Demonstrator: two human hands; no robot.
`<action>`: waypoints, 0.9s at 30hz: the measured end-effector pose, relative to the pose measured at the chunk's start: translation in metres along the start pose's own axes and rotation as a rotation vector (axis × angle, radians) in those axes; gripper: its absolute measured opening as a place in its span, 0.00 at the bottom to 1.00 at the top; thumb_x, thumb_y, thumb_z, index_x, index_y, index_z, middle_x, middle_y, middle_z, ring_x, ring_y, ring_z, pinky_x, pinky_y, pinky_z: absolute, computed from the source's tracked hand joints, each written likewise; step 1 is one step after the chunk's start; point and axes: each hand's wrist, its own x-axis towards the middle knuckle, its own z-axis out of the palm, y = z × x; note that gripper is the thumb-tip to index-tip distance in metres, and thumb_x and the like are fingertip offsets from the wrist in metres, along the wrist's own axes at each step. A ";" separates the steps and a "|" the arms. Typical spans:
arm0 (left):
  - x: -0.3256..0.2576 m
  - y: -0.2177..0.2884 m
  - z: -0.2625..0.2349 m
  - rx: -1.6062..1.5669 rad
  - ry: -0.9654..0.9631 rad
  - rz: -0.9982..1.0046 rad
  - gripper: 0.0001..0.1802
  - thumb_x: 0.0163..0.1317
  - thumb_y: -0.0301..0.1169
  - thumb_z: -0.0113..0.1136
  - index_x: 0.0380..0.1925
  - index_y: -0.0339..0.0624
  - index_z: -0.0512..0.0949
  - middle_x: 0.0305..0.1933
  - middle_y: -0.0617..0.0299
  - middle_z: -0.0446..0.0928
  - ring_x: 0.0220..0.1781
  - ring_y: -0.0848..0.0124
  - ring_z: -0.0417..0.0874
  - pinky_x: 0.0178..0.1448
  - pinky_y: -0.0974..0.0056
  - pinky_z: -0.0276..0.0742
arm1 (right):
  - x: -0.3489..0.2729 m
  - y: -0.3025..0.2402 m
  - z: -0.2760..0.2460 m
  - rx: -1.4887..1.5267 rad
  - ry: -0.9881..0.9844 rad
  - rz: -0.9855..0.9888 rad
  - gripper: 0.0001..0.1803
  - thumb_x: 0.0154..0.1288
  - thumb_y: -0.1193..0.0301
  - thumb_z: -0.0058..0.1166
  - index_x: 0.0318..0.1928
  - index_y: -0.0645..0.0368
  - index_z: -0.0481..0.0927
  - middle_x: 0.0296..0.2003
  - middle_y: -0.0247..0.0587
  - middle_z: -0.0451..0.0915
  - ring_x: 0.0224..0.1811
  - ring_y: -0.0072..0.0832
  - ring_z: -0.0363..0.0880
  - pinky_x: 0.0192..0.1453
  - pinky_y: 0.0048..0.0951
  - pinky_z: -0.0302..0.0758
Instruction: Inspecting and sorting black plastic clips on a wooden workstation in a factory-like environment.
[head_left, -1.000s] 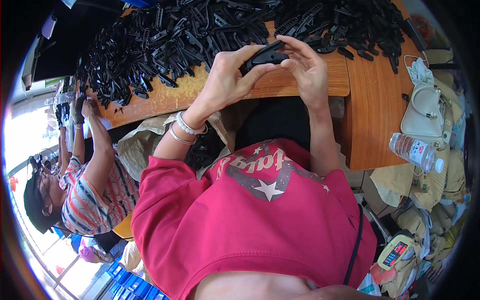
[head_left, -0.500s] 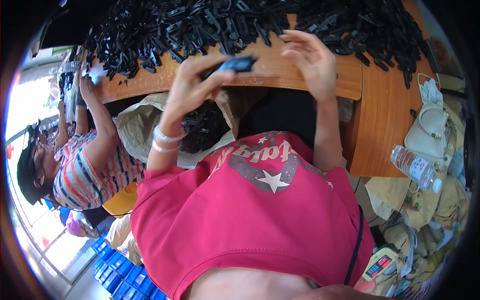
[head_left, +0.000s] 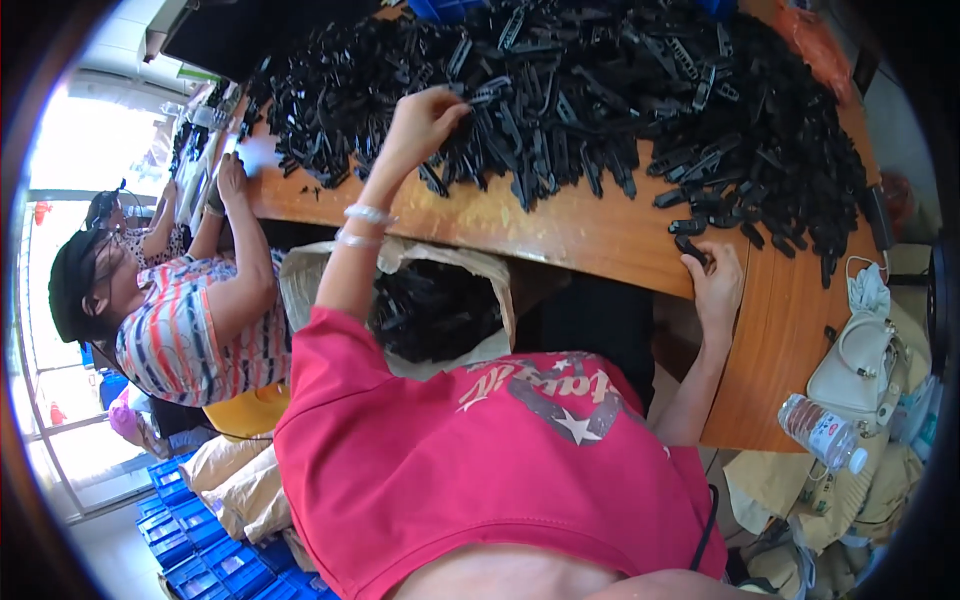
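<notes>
A broad heap of black plastic parts (head_left: 560, 110), long and narrow with slots, covers the far side of the wooden table (head_left: 560, 235). My left hand (head_left: 425, 122) is over the heap's near left part, its fingers drawn together at the parts; what they grip, if anything, I cannot make out. At the heap's near right edge, my right hand (head_left: 716, 280) pinches a small black plastic part (head_left: 688, 246) between thumb and fingers, just above the tabletop.
Below the table edge an open sack (head_left: 505, 290) holds more black parts. At left a person in a striped shirt (head_left: 200, 335) works at the same table. A water bottle (head_left: 822, 432) and a white handbag (head_left: 855, 370) lie at right. Blue bins (head_left: 215, 560) stand at lower left.
My hands have moved apart: the left forward to the heap, the right down and rightward to its near edge. The black part held in my left hand before is no longer seen there.
</notes>
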 end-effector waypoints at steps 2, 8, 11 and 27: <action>0.037 -0.014 0.021 0.187 0.269 0.102 0.09 0.53 0.31 0.61 0.30 0.35 0.79 0.31 0.52 0.79 0.33 0.59 0.81 0.37 0.61 0.75 | 0.000 -0.008 0.003 0.004 0.048 -0.001 0.10 0.54 0.75 0.60 0.35 0.66 0.75 0.29 0.41 0.70 0.27 0.32 0.69 0.33 0.30 0.67; 0.088 -0.022 0.030 0.526 0.315 -0.053 0.18 0.51 0.40 0.61 0.35 0.36 0.77 0.38 0.48 0.75 0.38 0.51 0.79 0.41 0.54 0.76 | -0.010 -0.003 0.004 0.113 0.214 -0.010 0.10 0.61 0.72 0.55 0.40 0.66 0.77 0.27 0.37 0.74 0.23 0.20 0.67 0.26 0.22 0.64; 0.079 -0.013 0.030 0.492 0.451 0.012 0.18 0.52 0.40 0.60 0.35 0.35 0.77 0.39 0.48 0.75 0.39 0.51 0.79 0.41 0.54 0.75 | -0.014 -0.005 0.006 0.212 0.318 0.031 0.10 0.64 0.72 0.52 0.43 0.64 0.78 0.26 0.35 0.76 0.22 0.16 0.68 0.23 0.19 0.63; -0.031 0.121 0.067 -0.946 -0.586 -0.321 0.16 0.65 0.37 0.53 0.29 0.33 0.79 0.19 0.63 0.76 0.15 0.78 0.74 0.19 0.76 0.67 | 0.027 -0.115 0.025 1.090 -0.064 -0.186 0.10 0.61 0.84 0.49 0.43 0.69 0.78 0.36 0.42 0.78 0.34 0.24 0.80 0.36 0.19 0.78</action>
